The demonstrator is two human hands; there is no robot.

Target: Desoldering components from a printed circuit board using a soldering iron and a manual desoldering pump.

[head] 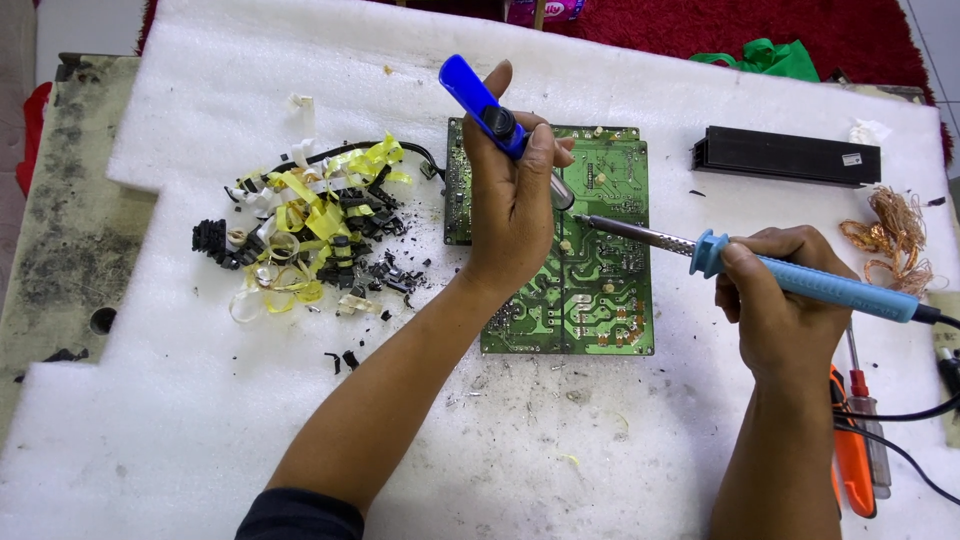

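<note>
The green circuit board lies solder-side up near the middle of the white foam sheet, partly hidden behind your left hand. That hand is closed around a blue desoldering pump, thumb near its black button, the pump tilted so its metal nose sits just over the board. Your right hand grips the light-blue handle of a soldering iron — fingers wrapped tight, the metal tip reaching left to the board's surface just beside the pump's nose. To the left of the board lies a heap of yellow tape and black fragments. Behind your right hand rests a long black heat sink, with a tangle of copper wire near it — and an orange-handled tool by your right wrist.
</note>
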